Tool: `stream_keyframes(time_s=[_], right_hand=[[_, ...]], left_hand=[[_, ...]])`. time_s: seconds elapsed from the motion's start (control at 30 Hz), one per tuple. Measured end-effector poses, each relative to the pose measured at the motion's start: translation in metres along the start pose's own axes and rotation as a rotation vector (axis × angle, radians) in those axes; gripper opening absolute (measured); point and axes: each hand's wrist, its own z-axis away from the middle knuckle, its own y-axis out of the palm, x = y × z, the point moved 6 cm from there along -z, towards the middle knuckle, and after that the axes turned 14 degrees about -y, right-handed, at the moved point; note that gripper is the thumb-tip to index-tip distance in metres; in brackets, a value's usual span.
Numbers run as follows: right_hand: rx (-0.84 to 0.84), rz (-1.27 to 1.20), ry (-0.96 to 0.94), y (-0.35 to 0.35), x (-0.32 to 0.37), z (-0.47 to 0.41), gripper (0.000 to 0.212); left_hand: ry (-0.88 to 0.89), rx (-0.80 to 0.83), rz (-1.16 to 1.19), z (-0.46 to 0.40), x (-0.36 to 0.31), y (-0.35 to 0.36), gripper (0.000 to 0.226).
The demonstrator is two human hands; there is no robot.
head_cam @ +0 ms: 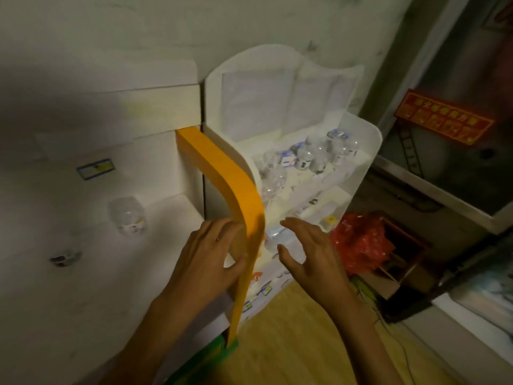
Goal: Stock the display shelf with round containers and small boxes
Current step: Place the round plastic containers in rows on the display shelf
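A white tiered display shelf (369, 151) stands against the wall. Its upper tier holds several clear round containers (313, 157) with small labels. The lower tiers hold small white boxes (327, 201). My right hand (305, 254) hovers open, fingers spread, just in front of a clear container (273, 236) on a lower tier, apart from it. My left hand (211, 251) rests flat against the orange edge strip (236, 190) of the neighbouring white unit. One clear round container (127, 215) sits on that left unit.
A small dark-capped item (63, 258) lies on the left white unit (83, 273). A red plastic bag (361, 243) sits in a wooden box right of the shelf. A metal cabinet (444, 176) with a red sign stands at right. Wooden floor lies below.
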Motion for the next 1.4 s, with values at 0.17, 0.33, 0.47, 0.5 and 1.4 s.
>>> stream_keyframes(time_s=[0.17, 0.33, 0.47, 0.5, 1.4], right_hand=[[0.043, 0.083, 0.071, -0.049, -0.080, 0.061, 0.041], [0.049, 0.080, 0.170, -0.087, -0.155, 0.108, 0.041], [0.056, 0.091, 0.220, -0.109, -0.209, 0.113, 0.042], [0.064, 0.088, 0.228, -0.111, -0.221, 0.111, 0.042], [0.234, -0.167, 0.123, -0.020, -0.603, -0.145, 0.055]], left_hand=[[0.053, 0.015, 0.013, 0.002, -0.096, 0.049, 0.045], [0.093, 0.075, -0.015, -0.012, -0.164, 0.103, 0.050], [0.097, 0.095, -0.017, -0.039, -0.200, 0.134, 0.048], [0.097, 0.102, -0.002, -0.047, -0.207, 0.141, 0.049], [-0.363, 0.087, 0.120, -0.390, -0.202, 0.343, 0.072]])
